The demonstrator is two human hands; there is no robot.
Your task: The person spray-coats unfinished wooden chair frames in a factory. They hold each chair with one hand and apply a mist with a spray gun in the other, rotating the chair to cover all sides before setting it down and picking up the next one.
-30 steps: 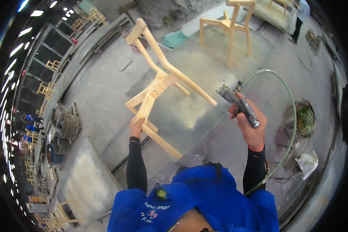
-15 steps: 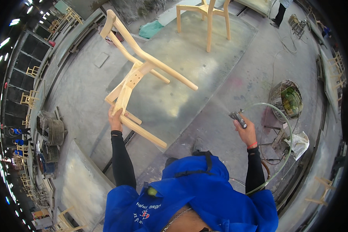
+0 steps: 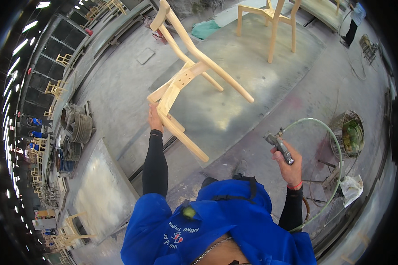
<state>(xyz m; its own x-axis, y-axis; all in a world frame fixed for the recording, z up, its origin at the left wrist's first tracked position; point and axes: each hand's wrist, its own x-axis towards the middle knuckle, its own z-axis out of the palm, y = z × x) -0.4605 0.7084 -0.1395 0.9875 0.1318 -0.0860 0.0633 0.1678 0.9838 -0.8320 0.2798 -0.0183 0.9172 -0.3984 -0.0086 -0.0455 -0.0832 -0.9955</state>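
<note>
A bare wooden chair frame [image 3: 183, 79], pale and seatless, hangs tilted in front of me over a large grey board [image 3: 234, 110]. My left hand [image 3: 154, 118] is closed on the corner of its seat rail, at the top of a leg; some fingers are hidden behind the wood. To the right, my right hand [image 3: 291, 164] grips a metal spray gun [image 3: 278, 146], its nozzle pointing left toward the chair but apart from it. A pale green hose [image 3: 336, 137] loops from the gun back along my right forearm.
Another wooden chair [image 3: 274, 31] stands at the far end of the board. A crusted bucket [image 3: 347, 134] and white plastic sheet [image 3: 351, 190] are at right. Stacked drums [image 3: 77, 123] and a low platform [image 3: 104, 185] lie left. A person [image 3: 353, 24] stands far right.
My view has swung, so the surroundings sit farther right. The spray gun has come nearer my body and tilted. A faint mist before its nozzle no longer shows. My left hand keeps the chair frame.
</note>
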